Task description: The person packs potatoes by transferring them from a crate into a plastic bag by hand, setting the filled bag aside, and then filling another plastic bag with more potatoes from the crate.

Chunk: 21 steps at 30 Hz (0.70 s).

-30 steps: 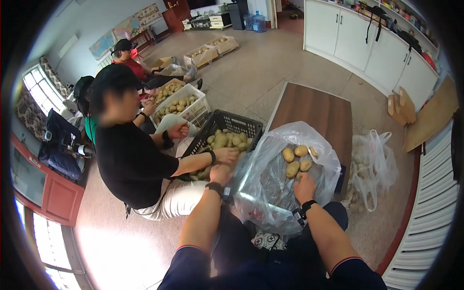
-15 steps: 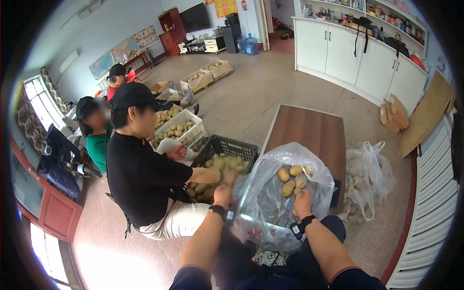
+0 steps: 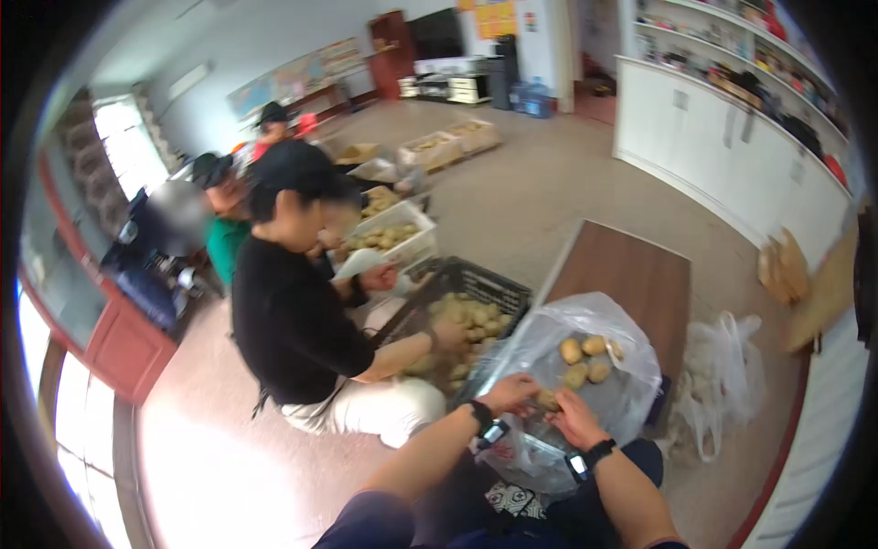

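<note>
The right hand [image 3: 578, 421] is clamped on a small yellow-brown oval potato [image 3: 547, 400]. The left hand [image 3: 512, 393] is positioned at the opposite side of this potato, fingertips close to it; blur prevents confirming contact. The held potato is located above an open, clear plastic bag [image 3: 629, 393] at the near end of the brown wood-grain bench [image 3: 631, 270]. Inside the bag, loose yellow-brown potatoes [image 3: 575, 376] lie grouped. A black slatted plastic crate [image 3: 501, 293] containing potatoes stands left of the bench.
</note>
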Tool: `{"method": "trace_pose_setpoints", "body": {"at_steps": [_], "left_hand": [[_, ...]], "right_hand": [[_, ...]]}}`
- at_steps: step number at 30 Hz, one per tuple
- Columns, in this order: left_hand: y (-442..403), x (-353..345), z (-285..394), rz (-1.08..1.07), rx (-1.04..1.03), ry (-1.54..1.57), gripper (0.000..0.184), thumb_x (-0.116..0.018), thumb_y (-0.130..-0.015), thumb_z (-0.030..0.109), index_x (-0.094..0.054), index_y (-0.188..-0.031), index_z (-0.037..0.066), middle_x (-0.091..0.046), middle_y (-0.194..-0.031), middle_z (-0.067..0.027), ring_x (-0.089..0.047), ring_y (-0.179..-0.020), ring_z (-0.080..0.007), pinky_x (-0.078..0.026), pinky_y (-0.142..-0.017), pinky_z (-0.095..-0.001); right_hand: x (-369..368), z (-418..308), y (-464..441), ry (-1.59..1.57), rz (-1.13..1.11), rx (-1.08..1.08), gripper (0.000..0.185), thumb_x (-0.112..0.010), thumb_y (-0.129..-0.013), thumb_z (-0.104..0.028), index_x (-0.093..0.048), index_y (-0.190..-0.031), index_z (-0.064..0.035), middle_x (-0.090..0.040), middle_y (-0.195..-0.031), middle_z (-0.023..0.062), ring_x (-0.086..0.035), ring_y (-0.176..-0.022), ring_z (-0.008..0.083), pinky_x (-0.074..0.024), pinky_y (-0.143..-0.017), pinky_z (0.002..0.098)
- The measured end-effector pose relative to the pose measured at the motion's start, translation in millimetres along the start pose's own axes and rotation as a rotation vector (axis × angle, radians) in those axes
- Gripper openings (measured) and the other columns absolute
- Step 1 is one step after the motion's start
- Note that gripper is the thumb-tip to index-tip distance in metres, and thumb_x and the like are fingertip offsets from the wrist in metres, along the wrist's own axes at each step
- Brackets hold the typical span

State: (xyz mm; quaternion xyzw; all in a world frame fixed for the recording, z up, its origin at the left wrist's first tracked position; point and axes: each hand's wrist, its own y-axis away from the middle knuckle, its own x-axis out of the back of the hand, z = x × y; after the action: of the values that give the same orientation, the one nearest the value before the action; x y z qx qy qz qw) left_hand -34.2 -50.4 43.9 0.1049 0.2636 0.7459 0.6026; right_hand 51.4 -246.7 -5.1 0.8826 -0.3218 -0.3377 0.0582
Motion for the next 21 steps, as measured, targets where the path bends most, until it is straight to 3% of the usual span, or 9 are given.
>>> {"method": "trace_pose_setpoints", "body": {"at_steps": [4,9,13,15,16,18,21], "left_hand": [[-1,3,-7,-0.082,-0.024,-0.029,0.039,-0.066,-0.089,0.029,-0.055,-0.114,0.002,-0.064,-0.088,-0.0103,-0.065,-0.062,-0.0176,-0.056,-0.054,-0.0298],[-5,2,-10,-0.170,-0.043,-0.110,0.035,-0.068,-0.087,0.026,-0.058,-0.107,-0.001,-0.062,-0.079,-0.0089,-0.063,-0.060,-0.0166,-0.056,-0.053,-0.0300],[-4,8,-8,-0.108,-0.110,-0.123,0.035,-0.068,-0.087,0.026,-0.058,-0.105,-0.002,-0.063,-0.080,-0.0093,-0.063,-0.059,-0.0169,-0.056,-0.052,-0.0300],[-6,11,-4,-0.006,-0.070,-0.032,0.034,-0.067,-0.087,0.026,-0.059,-0.101,-0.004,-0.063,-0.081,-0.0102,-0.063,-0.057,-0.0178,-0.056,-0.052,-0.0307],[-7,13,-4,0.047,-0.115,-0.009,0.033,-0.067,-0.087,0.025,-0.060,-0.101,-0.004,-0.064,-0.082,-0.0107,-0.063,-0.056,-0.0179,-0.056,-0.052,-0.0308],[-10,21,0,0.093,-0.124,0.042,0.032,-0.067,-0.087,0.025,-0.060,-0.101,-0.004,-0.064,-0.082,-0.0107,-0.063,-0.057,-0.0178,-0.056,-0.052,-0.0306],[-17,36,-6,0.157,-0.140,0.139,0.031,-0.067,-0.089,0.026,-0.060,-0.102,-0.002,-0.064,-0.085,-0.0096,-0.063,-0.063,-0.0169,-0.056,-0.057,-0.0297]], "right_hand": [[-14,0,1,0.065,-0.138,-0.014,0.027,-0.048,-0.101,-0.025,-0.050,-0.121,-0.0068,-0.061,-0.105,0.0106,-0.060,-0.079,0.0205,-0.0533,-0.074,0.0367],[-15,-4,3,0.143,0.009,-0.056,0.030,-0.051,-0.100,-0.026,-0.051,-0.122,-0.0062,-0.062,-0.104,0.0095,-0.063,-0.083,0.0211,-0.0547,-0.075,0.0368],[-3,8,-4,0.253,0.160,-0.046,0.028,-0.054,-0.098,-0.026,-0.056,-0.117,-0.0055,-0.063,-0.103,0.0074,-0.064,-0.090,0.0224,-0.0536,-0.077,0.0380],[14,24,-8,0.842,0.432,0.303,0.027,-0.062,-0.090,-0.023,-0.060,-0.110,-0.0049,-0.064,-0.103,0.0094,-0.064,-0.092,0.0279,-0.0512,-0.082,0.0415],[19,24,-5,0.843,0.441,0.299,0.027,-0.062,-0.090,-0.023,-0.060,-0.110,-0.0049,-0.064,-0.103,0.0094,-0.064,-0.092,0.0279,-0.0512,-0.082,0.0415],[24,20,0,1.427,0.667,0.313,0.030,-0.067,-0.082,-0.018,-0.062,-0.108,-0.0044,-0.063,-0.108,0.0158,-0.059,-0.106,0.0316,-0.0428,-0.096,0.0437],[25,20,3,1.515,0.735,0.295,0.037,-0.068,-0.075,-0.017,-0.062,-0.110,-0.0059,-0.062,-0.115,0.0157,-0.052,-0.116,0.0341,-0.0379,-0.101,0.0437]]}}
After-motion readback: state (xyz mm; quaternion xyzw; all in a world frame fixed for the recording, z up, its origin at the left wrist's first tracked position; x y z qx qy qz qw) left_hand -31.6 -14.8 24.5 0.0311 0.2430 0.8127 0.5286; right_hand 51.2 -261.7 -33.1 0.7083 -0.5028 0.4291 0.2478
